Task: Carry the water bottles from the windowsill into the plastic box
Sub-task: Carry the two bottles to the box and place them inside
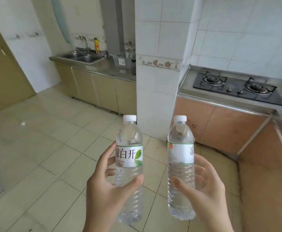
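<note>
Water bottles are counted as two, both held upright over the tiled floor [45, 148], near the camera. The left bottle [129, 158] is gripped by the left hand [106, 186], whose grip is curled round the lower body just under the label, thumb in front. The right bottle [181, 164] is held by the right hand [202, 190]; its grip is wrapped more loosely round the ribbed lower part. Both bottles appear full and capped, so some weight is judged. The thin clear plastic is probably soft and may dent if squeezed hard; the ribbed middle is judged the safest place to hold. Neither the windowsill nor the plastic box is seen. One gas hob [237, 87] with two burners is seen on the far right counter [185, 87], and one sink [80, 57] far left.
</note>
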A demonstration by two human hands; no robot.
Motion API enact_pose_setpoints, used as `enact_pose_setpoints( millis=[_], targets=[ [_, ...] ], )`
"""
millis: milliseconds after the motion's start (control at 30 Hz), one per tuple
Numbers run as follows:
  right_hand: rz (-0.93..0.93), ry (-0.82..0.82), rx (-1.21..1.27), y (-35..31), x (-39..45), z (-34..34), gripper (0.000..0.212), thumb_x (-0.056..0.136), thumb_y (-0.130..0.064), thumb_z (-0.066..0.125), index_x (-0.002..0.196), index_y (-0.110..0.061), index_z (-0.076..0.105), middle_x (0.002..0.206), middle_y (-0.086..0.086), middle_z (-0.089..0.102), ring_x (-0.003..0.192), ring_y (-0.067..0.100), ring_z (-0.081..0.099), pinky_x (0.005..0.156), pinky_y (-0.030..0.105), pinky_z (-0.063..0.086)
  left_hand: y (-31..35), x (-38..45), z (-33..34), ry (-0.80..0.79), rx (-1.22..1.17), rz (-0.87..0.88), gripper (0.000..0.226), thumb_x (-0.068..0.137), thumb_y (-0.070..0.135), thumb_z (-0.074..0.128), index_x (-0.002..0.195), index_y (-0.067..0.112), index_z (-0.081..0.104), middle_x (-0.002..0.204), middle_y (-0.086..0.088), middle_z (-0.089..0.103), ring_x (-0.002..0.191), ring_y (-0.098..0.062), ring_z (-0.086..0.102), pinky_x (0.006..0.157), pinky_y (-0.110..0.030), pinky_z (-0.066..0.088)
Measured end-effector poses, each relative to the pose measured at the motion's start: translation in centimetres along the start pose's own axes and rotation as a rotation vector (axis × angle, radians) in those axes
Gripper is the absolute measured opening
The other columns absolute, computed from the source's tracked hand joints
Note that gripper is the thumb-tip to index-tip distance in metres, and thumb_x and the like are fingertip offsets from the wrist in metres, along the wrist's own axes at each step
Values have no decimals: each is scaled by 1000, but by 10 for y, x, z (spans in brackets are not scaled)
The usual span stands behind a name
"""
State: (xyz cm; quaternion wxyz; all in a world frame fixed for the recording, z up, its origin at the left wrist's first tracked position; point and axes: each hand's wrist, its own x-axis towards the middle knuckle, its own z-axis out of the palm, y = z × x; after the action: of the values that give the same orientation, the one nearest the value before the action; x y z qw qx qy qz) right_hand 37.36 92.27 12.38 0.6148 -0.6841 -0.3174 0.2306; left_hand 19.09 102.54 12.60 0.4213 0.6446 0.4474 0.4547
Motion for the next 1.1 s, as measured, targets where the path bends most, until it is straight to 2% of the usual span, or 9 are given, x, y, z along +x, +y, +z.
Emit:
enact_pose_setpoints(
  millis=[167,267,367,467,600,733,867,967,1100],
  targets=[
    [3,-94,-6,-2,74,21,66,57,-7,89,109,-37,60,96,-20,69,86,2,65,65,10,49,-11,54,16,96,8,-42,94,41,44,85,124,63,46,106,34,63,93,-8,66,76,-35,55],
    [7,-121,-21,3,115,42,66,57,-9,89,107,-39,59,96,-22,68,86,1,65,66,7,48,-24,92,24,132,-5,-53,98,43,33,95,124,61,48,105,27,66,91,-6,66,70,-28,52],
    [22,-137,-27,9,159,70,65,57,-9,89,104,-43,59,95,-25,67,86,-1,65,68,14,48,-41,137,30,144,0,-62,96,50,21,95,123,62,48,104,25,67,89,-5,66,68,-26,51],
    [38,-137,-31,11,210,103,66,57,-8,89,101,-47,58,94,-24,68,85,-3,65,70,19,47,-58,192,34,162,9,-72,94,44,34,94,120,66,47,104,30,66,87,-3,67,67,-25,52],
    [47,-120,-61,10,283,149,67,57,-7,89,101,-46,56,98,-12,69,85,-2,66,70,22,50,-81,274,38,168,7,-111,90,42,39,86,118,69,47,103,32,65,86,-2,67,74,-33,56],
    [45,-130,-82,2,346,192,67,57,-9,89,104,-44,56,101,-10,68,84,-2,66,74,26,51,-95,348,34,143,4,-129,96,46,28,96,121,66,48,104,32,65,85,0,66,78,-41,57],
    [44,-159,-93,0,404,234,69,56,-12,90,109,-40,57,102,-5,69,89,9,69,75,29,53,-104,411,30,151,49,-89,94,51,24,94,122,65,48,104,31,65,85,1,66,75,-37,57],
    [53,-201,-82,0,451,269,70,55,-13,90,112,-38,57,104,-3,70,93,17,70,78,42,56,-112,458,27,166,89,-69,94,47,37,92,123,65,46,108,33,63,88,0,66,71,-34,58],
    [52,-251,-74,5,519,320,68,56,-13,89,108,-41,56,104,-5,69,92,14,69,79,41,55,-131,526,31,204,130,-63,92,46,40,87,123,66,45,109,38,60,89,2,65,68,-28,57]
  ],
)
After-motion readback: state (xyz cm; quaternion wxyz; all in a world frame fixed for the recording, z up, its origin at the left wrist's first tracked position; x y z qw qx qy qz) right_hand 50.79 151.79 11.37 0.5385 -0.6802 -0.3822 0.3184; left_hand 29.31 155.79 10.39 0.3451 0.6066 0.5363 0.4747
